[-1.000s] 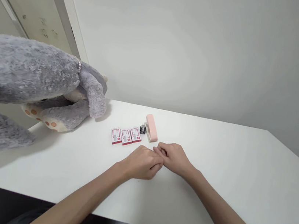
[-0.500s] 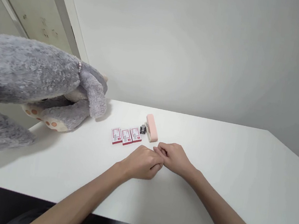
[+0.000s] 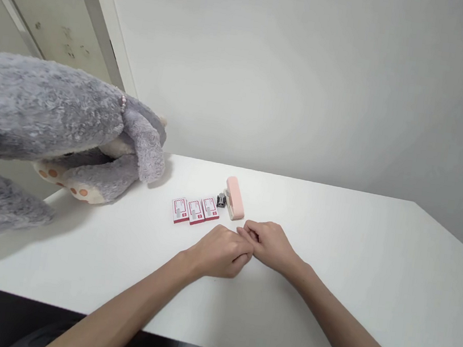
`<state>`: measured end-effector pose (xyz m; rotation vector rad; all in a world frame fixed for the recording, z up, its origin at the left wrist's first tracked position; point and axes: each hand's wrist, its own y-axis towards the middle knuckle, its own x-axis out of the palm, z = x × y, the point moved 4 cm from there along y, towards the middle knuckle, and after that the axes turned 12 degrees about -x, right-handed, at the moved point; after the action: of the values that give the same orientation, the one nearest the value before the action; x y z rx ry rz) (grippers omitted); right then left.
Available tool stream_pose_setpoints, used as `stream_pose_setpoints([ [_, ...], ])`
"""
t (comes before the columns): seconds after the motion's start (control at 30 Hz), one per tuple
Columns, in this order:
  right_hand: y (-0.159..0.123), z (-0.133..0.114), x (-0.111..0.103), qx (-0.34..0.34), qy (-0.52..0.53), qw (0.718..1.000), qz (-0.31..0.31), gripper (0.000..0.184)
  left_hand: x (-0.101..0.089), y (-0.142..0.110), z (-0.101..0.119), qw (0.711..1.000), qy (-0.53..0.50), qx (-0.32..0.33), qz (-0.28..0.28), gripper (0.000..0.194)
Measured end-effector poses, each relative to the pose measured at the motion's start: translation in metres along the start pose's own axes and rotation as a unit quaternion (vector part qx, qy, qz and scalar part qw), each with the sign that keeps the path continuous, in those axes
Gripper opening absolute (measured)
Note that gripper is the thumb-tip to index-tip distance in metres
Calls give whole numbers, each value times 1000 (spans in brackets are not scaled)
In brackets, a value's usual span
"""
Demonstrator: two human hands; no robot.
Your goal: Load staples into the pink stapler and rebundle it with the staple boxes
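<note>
My left hand [image 3: 224, 251] is curled into a loose fist on the table, and my right hand [image 3: 270, 244] is closed too, its fingers touching the left. Nothing shows in either hand. Just beyond them lies a pink stapler [image 3: 235, 198], slanting away from me. Close against its left side stands a small black and silver item [image 3: 221, 199] whose kind I cannot make out. Left of that, three small white and red boxes [image 3: 195, 212] lie flat in a row, nearly edge to edge.
The white table [image 3: 325, 301] runs up to a pale wall [image 3: 292, 78]. A large grey plush toy [image 3: 51, 108] covers the table's left part. Behind it stands a worn cream cabinet [image 3: 59, 17]. The table's front edge crosses under my forearms.
</note>
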<state>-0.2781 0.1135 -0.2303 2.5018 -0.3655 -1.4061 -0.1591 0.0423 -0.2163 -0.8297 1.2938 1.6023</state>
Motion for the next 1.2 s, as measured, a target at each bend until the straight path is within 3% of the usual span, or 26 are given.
stream_pose_setpoints([
  [0.27, -1, -3, -4, 2, 21, 1000, 14, 32, 0, 0, 0, 1000, 5, -10, -15, 25],
  [0.37, -1, -10, -10, -20, 38, 997, 64, 18, -1, 0, 1, 1000, 2, -8, -9, 24],
  [0.53, -2, -10, -15, -27, 38, 987, 152, 28, -1, 1, 1, 1000, -4, -3, -18, 23],
  [0.6, -2, -7, -13, -31, 44, 988, 145, 33, -1, 1, 1, 1000, -8, -2, -21, 23],
  [0.83, -1, -12, -7, -55, 62, 996, 28, 47, -2, 1, 2, 1000, -6, -3, -10, 24],
  [0.93, 0, -13, -9, -69, 40, 996, 43, 52, -2, 1, 2, 1000, -4, -8, -14, 25],
  [1.2, -2, 8, -5, 28, -9, 993, 110, 52, -1, 2, 0, 999, -8, -11, -32, 21],
])
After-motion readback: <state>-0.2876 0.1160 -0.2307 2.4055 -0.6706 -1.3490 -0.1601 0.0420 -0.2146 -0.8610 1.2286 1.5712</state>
